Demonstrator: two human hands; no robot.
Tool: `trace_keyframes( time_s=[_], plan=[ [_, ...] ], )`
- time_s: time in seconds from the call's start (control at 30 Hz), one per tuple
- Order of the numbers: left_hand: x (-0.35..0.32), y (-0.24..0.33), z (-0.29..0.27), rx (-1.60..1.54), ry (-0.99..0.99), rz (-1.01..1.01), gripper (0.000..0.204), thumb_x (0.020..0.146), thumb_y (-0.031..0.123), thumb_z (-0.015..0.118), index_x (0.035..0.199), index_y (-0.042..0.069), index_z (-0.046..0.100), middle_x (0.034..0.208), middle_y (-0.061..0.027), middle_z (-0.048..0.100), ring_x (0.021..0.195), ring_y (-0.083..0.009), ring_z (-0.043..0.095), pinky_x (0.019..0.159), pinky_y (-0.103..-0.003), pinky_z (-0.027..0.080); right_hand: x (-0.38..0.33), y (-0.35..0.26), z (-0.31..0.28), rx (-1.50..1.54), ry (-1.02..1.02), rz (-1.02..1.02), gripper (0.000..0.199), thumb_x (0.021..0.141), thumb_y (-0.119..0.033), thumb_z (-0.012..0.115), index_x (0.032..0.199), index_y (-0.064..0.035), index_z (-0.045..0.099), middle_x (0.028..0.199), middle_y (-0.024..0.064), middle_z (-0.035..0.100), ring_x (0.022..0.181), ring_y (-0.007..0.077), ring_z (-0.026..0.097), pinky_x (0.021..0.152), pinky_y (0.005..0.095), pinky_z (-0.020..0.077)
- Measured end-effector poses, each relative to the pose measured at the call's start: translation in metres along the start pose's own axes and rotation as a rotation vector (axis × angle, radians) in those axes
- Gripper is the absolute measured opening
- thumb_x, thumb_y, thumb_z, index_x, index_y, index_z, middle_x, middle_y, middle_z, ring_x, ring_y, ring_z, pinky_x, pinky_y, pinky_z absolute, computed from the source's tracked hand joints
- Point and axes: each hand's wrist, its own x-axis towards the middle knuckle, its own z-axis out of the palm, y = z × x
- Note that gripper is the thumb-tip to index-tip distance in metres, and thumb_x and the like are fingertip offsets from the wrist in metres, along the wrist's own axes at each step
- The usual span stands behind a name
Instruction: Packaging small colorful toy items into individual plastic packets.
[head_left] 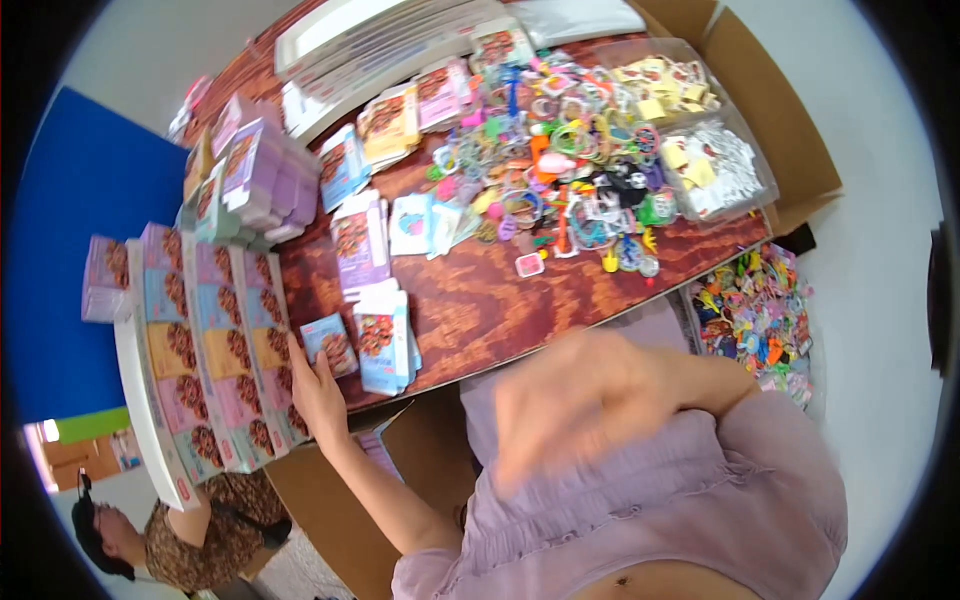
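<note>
Several small flat cardboard packets [215, 340] lie in tight rows at the tabletop's [480, 300] left edge; they look light, stiff and slick, best pinched by an edge. Left hand [318, 392] rests open-fingered against the rows, holding nothing. Right hand [560, 400] is a raised blur, grip unreadable.

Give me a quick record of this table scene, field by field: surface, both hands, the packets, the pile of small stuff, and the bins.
Surface: reddish wooden table
Left hand: open, fingers resting on the rows of small pastel packets at the table's left edge
Right hand: raised near the camera, blurred, grip unclear
Loose packets: small stack beside the left hand
Pile: colourful plastic trinkets mid-table
Bins: two clear containers at the right
Other: cardboard box behind the bins
</note>
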Motion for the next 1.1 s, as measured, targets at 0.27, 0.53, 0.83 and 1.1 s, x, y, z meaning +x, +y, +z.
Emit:
trace_keyframes(
  time_s=[0.27, 0.53, 0.83, 1.1],
  plan=[
    [-0.045, 0.06, 0.057, 0.064, -0.025, 0.21, 0.085, 0.081, 0.025, 0.076, 0.15, 0.004, 0.03, 0.142, -0.029, 0.04, 0.129, -0.0434, 0.04, 0.108, -0.051, 0.031, 0.041, -0.03, 0.044, 0.586, -0.245, -0.451, 0.024, 0.093, 0.0, 0.052, 0.108, 0.0101, 0.066, 0.103, 0.0159, 0.063, 0.079, 0.0231, 0.057, 0.063, 0.0317, 0.0448],
    [-0.047, 0.058, 0.059, -0.077, 0.118, 0.079, 0.1, 0.065, 0.019, 0.089, 0.148, 0.005, 0.035, 0.141, -0.0225, 0.042, 0.129, -0.0407, 0.04, 0.106, -0.048, 0.035, 0.04, -0.025, 0.057, 1.125, -0.341, -0.423, 0.024, 0.093, 0.002, 0.049, 0.108, 0.0124, 0.065, 0.095, 0.0173, 0.065, 0.078, 0.0249, 0.057, 0.064, 0.0329, 0.0452],
    [-0.064, 0.127, 0.059, -0.156, 0.201, 0.442, 0.097, 0.062, 0.013, 0.085, 0.145, 0.001, 0.036, 0.141, -0.0234, 0.044, 0.127, -0.0424, 0.042, 0.106, -0.051, 0.033, 0.022, 0.08, -0.013, -1.05, 0.567, 0.144, 0.031, 0.087, -0.008, 0.059, 0.117, -0.0042, 0.056, 0.11, 0.0154, 0.058, 0.088, 0.0381, 0.063, 0.071, 0.0442, 0.0527],
    [-0.078, 0.157, 0.056, -0.4, -0.089, 0.308, 0.086, 0.071, 0.008, 0.082, 0.144, 0.001, 0.037, 0.133, -0.023, 0.05, 0.121, -0.0334, 0.051, 0.1, -0.044, 0.042, -0.008, 0.119, -0.037, -1.117, 0.635, 0.245, 0.02, 0.083, -0.011, 0.065, 0.101, -0.0041, 0.059, 0.098, 0.0121, 0.061, 0.088, 0.0318, 0.064, 0.07, 0.042, 0.0514]
  ],
)
